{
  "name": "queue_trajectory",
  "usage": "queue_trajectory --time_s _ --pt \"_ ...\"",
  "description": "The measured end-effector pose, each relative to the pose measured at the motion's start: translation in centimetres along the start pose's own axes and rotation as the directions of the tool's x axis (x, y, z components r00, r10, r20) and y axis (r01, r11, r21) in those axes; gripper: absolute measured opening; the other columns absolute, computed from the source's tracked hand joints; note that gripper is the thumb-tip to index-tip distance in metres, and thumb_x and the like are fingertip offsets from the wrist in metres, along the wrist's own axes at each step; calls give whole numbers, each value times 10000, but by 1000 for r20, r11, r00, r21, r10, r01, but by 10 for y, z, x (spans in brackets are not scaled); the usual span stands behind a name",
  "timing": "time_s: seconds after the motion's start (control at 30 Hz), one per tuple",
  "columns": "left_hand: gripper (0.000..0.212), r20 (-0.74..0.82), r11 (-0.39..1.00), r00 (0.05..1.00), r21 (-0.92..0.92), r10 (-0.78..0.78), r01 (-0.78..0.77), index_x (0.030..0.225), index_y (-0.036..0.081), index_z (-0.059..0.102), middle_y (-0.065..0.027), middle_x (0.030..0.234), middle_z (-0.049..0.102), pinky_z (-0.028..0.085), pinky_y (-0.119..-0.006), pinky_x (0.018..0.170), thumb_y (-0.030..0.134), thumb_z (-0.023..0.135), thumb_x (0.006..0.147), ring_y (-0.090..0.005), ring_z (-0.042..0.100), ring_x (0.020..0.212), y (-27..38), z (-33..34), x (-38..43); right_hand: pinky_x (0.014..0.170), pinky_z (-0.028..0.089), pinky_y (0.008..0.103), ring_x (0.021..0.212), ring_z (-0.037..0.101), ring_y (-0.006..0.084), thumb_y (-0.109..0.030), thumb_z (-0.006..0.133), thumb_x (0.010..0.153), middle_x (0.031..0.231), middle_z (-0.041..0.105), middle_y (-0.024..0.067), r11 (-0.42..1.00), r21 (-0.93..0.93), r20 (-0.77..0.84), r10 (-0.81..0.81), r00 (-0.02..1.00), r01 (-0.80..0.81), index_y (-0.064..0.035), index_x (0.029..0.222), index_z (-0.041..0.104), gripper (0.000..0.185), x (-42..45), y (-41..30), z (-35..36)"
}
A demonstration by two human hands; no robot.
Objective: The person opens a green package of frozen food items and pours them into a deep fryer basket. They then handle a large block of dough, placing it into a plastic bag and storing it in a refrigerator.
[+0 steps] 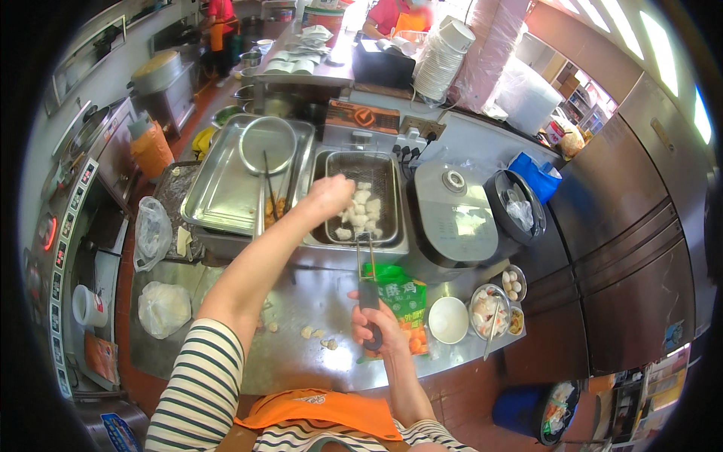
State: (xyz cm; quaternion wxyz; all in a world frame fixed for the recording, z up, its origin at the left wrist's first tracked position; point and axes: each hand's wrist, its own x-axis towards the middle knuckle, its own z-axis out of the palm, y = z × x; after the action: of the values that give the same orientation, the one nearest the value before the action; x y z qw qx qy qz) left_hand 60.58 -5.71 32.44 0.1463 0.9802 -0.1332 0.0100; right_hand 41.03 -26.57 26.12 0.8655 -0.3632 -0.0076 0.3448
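My right hand (379, 327) is closed around the black handle of a wire fryer basket (384, 181), which sits in the well of a steel deep fryer. Pale, lumpy food pieces (361, 212) lie in the basket, mostly at its middle and near end. Over the basket's left side is my left hand (331, 195), fingers bent; whether it holds a piece cannot be made out. Beneath the handle, a green and orange food bag (415, 305) lies on the steel table. Several small pale crumbs (308, 332) are scattered on the tabletop left of it.
Left of the fryer is a steel tray (217, 192) with a round strainer (268, 145). A rice cooker (456, 214) stands right. A white bowl (448, 320) and a steel bowl of food (489, 311) sit near the table's right edge. A knotted plastic bag (164, 309) lies left. Two people are beyond the counter.
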Motion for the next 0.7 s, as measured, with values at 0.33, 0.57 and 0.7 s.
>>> queue_trajectory --time_s 0.33,0.57,0.7 --pt "179 -56 510 996 -860 -63 -16 1035 48 613 -6 853 550 416 -211 477 143 576 888 -53 512 611 10 -54 -129 443 424 283 488 437 101 -104 514 814 714 476 42 999 42 -64 -10 998 12 -13 1228 410 437 40 6 -29" --pt "206 73 653 975 -732 -212 197 1040 50 604 -88 919 594 472 -311 664 122 597 848 -196 587 772 -46 99 -309 502 459 264 599 503 90 -345 502 931 895 538 56 961 277 46 -32 998 18 18 1320 368 548 66 25 -51" --pt "316 90 780 958 -562 -271 274 1101 38 589 -154 972 589 467 -372 753 116 634 798 -293 588 839 -68 170 -334 737 543 333 875 603 198 -456 479 923 1099 579 144 930 359 -117 -44 992 83 -22 1340 382 610 53 40 -56"
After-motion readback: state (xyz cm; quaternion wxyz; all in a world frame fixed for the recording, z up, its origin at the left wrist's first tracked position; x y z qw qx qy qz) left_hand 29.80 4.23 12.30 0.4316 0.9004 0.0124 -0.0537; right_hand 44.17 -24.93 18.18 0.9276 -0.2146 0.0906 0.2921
